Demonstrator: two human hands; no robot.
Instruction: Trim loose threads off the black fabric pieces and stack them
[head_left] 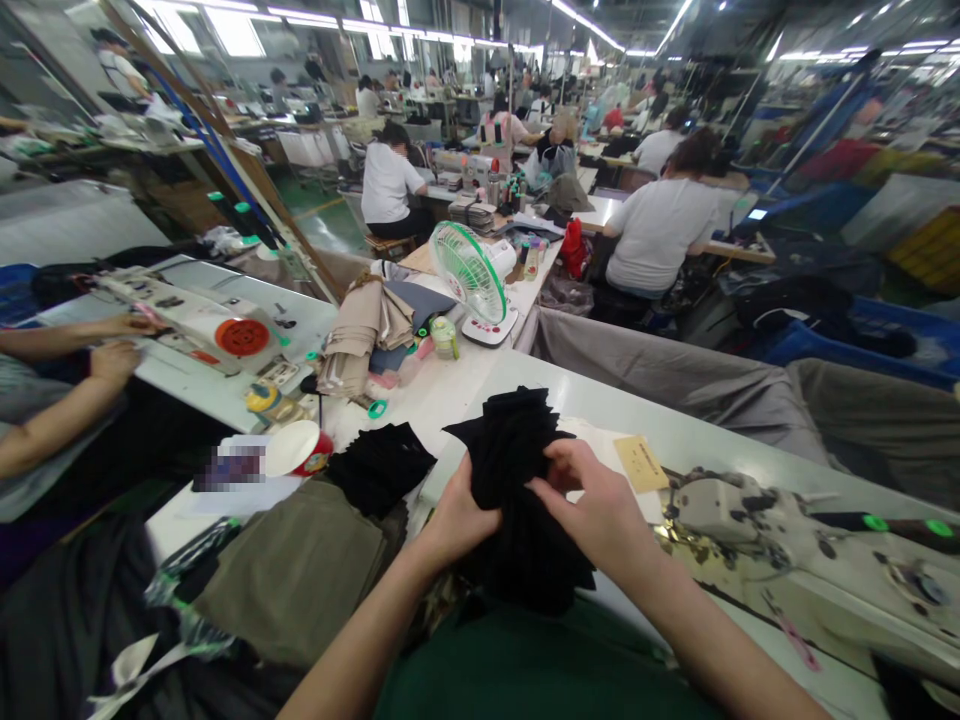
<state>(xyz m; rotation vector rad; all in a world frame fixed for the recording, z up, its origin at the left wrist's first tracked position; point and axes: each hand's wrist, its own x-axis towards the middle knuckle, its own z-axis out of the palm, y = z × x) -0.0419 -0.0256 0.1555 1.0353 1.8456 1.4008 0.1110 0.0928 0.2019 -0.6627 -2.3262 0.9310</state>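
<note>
Gripping a black cloth stack (pixel 517 430) from both sides, the person keeps it right in front of the body, over the near edge of the white table (pixel 487 385). The left hand (pixel 457 515) cups the stack's left side, its thumb laid across the front face and the other fingers mostly hidden at the edge or behind. The right hand (pixel 596 490) is curled at the opposite side, thumb and forefinger only slightly parted, their tips closed on the cloth near its right edge. So the stack sits between the two hands, narrowed at the middle: its ragged upper end fans out beyond the fingers, and its lower layers spread below them, down to the dark green fabric (pixel 540 665) at the person's front.

Just left of the grip I can see a second black pile (pixel 386 465) lying apart from the held one, with folded olive cloth (pixel 296 565) nearer the person and a red tub (pixel 319 455) beside it. On the other side, a yellow card (pixel 641 463) lies near the right hand, and past it a sewing machine (pixel 750 525) stands. Farther back, beyond the stack, is a green-rimmed fan (pixel 471 272). Off to the left, a co-worker's hands (pixel 115 362) are near another machine (pixel 202 325).
</note>
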